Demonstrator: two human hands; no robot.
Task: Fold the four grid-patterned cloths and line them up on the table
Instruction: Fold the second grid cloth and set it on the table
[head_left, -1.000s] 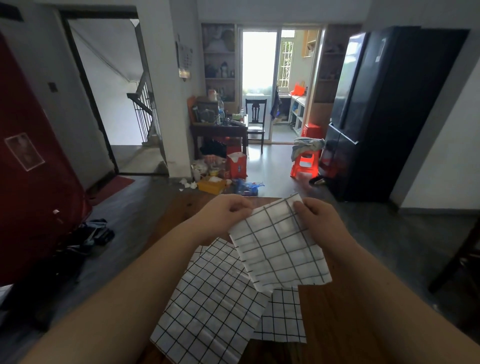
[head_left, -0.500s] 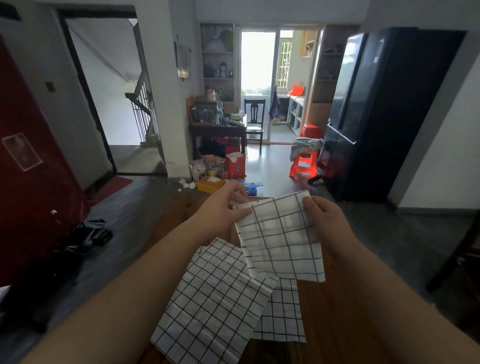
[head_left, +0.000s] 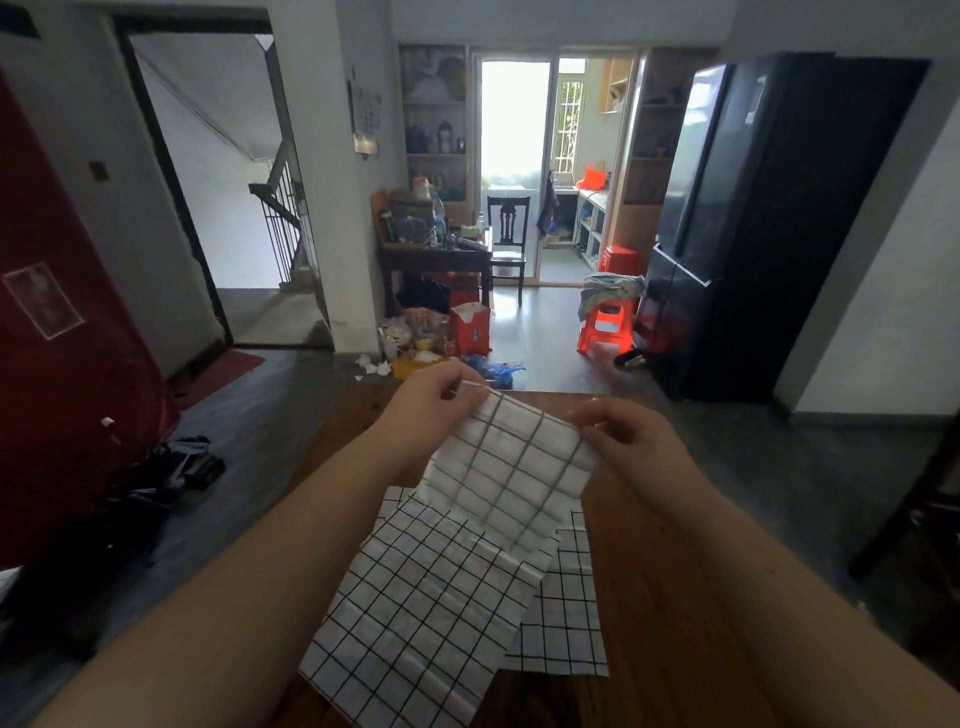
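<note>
Cloth (head_left: 511, 483) pinched by both hands hides cloths (head_left: 415, 613) beneath.

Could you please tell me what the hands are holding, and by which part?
One grid cloth, pinched at its top two corners: left hand on one, right hand on the other.

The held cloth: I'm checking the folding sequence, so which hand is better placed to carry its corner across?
Probably the right hand: it pinches the held cloth at the nearer corner, as the left hand anchors the far one.
</note>
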